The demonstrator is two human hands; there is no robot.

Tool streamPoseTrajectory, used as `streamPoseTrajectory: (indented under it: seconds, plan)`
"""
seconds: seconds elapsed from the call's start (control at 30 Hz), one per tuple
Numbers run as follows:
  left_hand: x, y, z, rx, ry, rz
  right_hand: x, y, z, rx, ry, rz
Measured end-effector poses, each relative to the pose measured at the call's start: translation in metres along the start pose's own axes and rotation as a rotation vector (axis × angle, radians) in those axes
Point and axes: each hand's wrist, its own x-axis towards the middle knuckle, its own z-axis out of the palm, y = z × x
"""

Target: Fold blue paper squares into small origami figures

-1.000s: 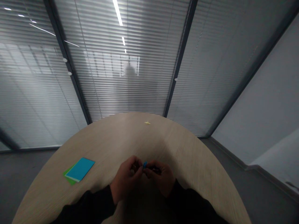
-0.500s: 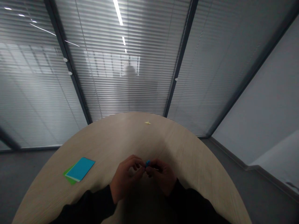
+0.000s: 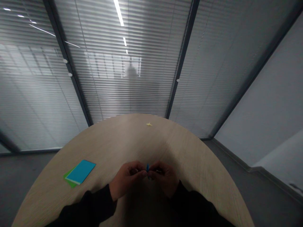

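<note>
A small blue piece of folded paper [image 3: 147, 167] stands upright between my hands, mostly hidden by my fingers. My left hand [image 3: 127, 179] pinches it from the left, and my right hand [image 3: 165, 178] pinches it from the right. Fingertips of both hands meet around it, just above the pale wood-grain table [image 3: 123, 142]. To the left of my hands lies a cyan paper sheet [image 3: 80, 171] on top of a green paper sheet [image 3: 68, 178].
A tiny pale yellow folded paper shape [image 3: 149, 124] lies near the table's far edge. Glass partitions with slatted blinds [image 3: 125, 88] stand beyond the rounded table, with a grey floor [image 3: 28, 176] around it. Black sleeves cover both my forearms.
My hands have drawn closer together and the blue piece now stands more upright and narrow between my fingertips. My left forearm has shifted slightly left. The paper sheets have not moved.
</note>
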Motion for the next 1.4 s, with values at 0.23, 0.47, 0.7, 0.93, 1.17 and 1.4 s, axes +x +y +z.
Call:
streamPoseTrajectory:
  seconds: [0.23, 0.47, 0.7, 0.93, 1.17, 1.4]
  plan:
    - [0.000, -0.004, -0.002, -0.099, -0.085, 0.024, -0.002, -0.002, 0.002, 0.082, -0.058, 0.010]
    - [0.000, -0.006, -0.004, -0.135, -0.130, 0.062, -0.002, -0.002, 0.002, 0.312, -0.217, 0.111]
    - [0.001, -0.010, -0.006, -0.153, -0.193, 0.082, 0.000, -0.002, 0.004, 0.374, -0.262, 0.153]
    - [0.002, -0.007, -0.006, -0.072, -0.191, 0.058, 0.004, 0.007, 0.003, 0.353, -0.292, 0.104]
    - [0.001, -0.005, -0.002, -0.115, -0.155, -0.011, 0.003, 0.005, 0.004, 0.271, -0.220, 0.088]
    - [0.003, -0.018, -0.002, -0.193, -0.115, -0.015, 0.003, 0.005, 0.004, 0.268, -0.203, 0.094]
